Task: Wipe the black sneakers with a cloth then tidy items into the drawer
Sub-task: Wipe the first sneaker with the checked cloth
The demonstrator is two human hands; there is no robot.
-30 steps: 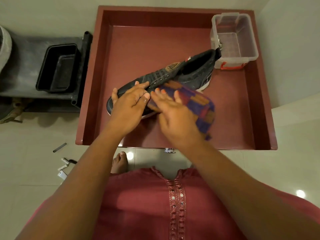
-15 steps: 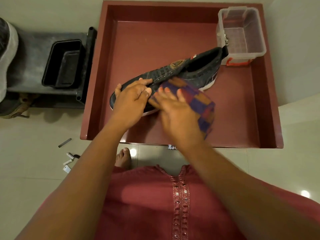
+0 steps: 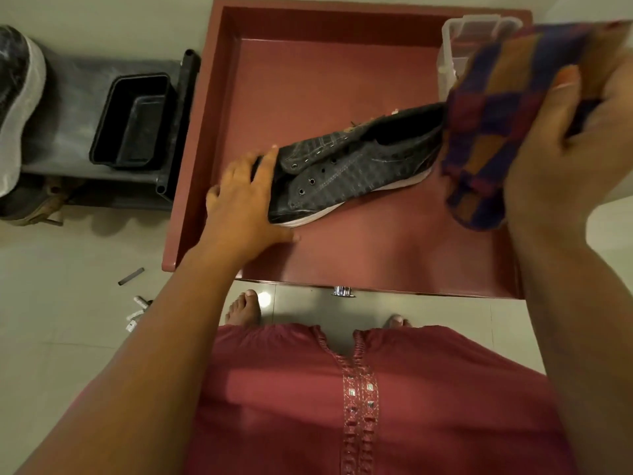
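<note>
A black sneaker [image 3: 349, 166] with a white sole lies on its side in the open red-brown drawer [image 3: 342, 80], toe to the left. My left hand [image 3: 245, 197] rests over the toe end, fingers spread across it. My right hand [image 3: 561, 132] is raised at the right, close to the camera, and grips a checked purple, orange and maroon cloth [image 3: 489, 132]. The cloth hangs clear of the shoe and hides its heel end.
A clear plastic box [image 3: 455, 39] stands in the drawer's back right corner, partly behind the cloth. Left of the drawer, a grey rack holds a black tub [image 3: 133, 118] and a white-soled shoe [image 3: 17, 108]. Small bits [image 3: 132, 275] lie on the tiled floor. My bare feet stand before the drawer.
My right hand has lifted the cloth off the sneaker, up and to the right. The sneaker has rolled onto its side. My left hand has slid to its toe.
</note>
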